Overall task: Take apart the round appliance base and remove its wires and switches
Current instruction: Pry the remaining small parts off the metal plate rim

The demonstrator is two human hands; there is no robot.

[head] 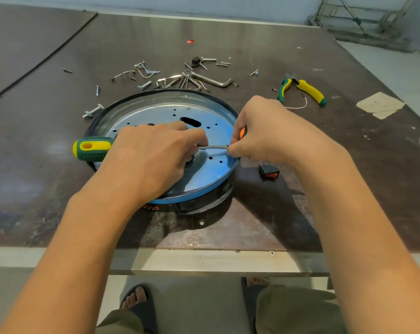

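Well, mid-frame, my left hand (153,160) grips the screwdriver (93,148) over the round base (156,112). My right hand (271,133) pinches an orange thing (242,133) at its right rim; my fingers hide most of it.

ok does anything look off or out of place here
Nothing looks damaged. Screws and bolts lie scattered behind the round base, a rocker switch lies loose to its right, and a red scrap sits alone farther back. Normal teardown clutter.

Dark worn tabletop (59,116), pale wall (204,6) behind, metal frame (363,15) far right, grey floor (199,304)
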